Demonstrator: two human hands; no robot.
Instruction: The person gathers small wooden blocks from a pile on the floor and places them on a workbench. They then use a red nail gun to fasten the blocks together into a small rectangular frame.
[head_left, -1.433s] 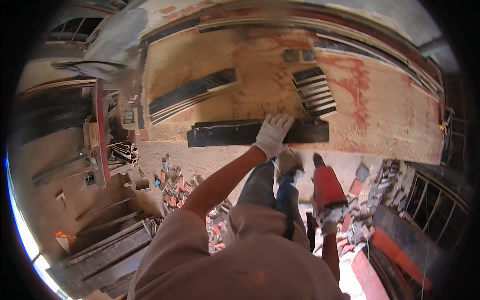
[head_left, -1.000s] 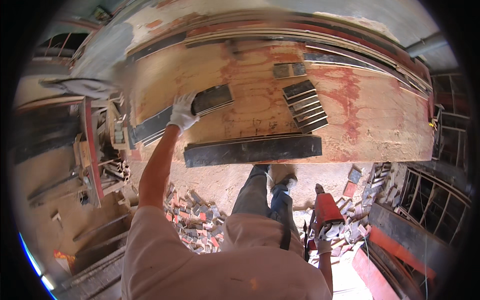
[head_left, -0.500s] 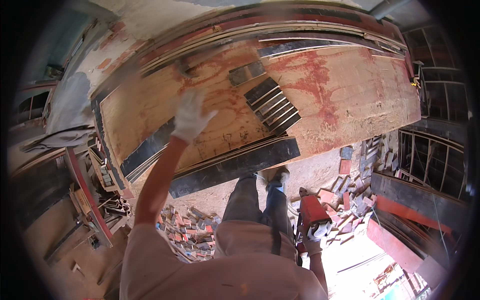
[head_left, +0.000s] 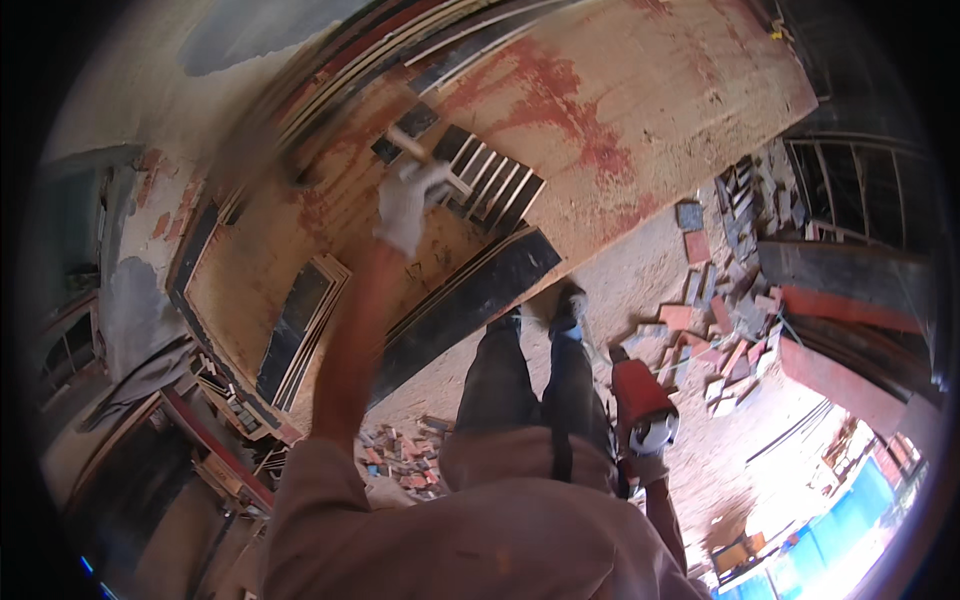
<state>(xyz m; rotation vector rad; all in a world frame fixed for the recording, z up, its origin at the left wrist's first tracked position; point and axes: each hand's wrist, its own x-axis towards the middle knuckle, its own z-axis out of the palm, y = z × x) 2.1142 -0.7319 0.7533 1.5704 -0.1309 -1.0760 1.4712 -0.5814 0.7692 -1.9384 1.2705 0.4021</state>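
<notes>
My left hand (head_left: 402, 205), in a white glove, reaches over the wooden workbench (head_left: 590, 110). Motion smears its fingers beside a row of short black-faced plywood strips (head_left: 505, 190). A pale tan strip (head_left: 408, 143) lies just beyond the fingertips, across a small dark board piece (head_left: 412, 122); I cannot make out whether the hand grips it. Low at my right side, my gloved right hand (head_left: 648, 466) is closed on a red power tool (head_left: 640, 392); its working end points away from me.
A long black board (head_left: 470, 295) lies along the bench's near edge, with more boards (head_left: 300, 320) at the left. Wood offcuts (head_left: 700, 340) litter the floor on the right, another heap (head_left: 405, 455) on the left. Long planks (head_left: 350, 85) line the back.
The view has turned, shifting the bench up and left. My left hand has moved right over the bench, closer to the short strips. The right hand keeps the power tool at my side.
</notes>
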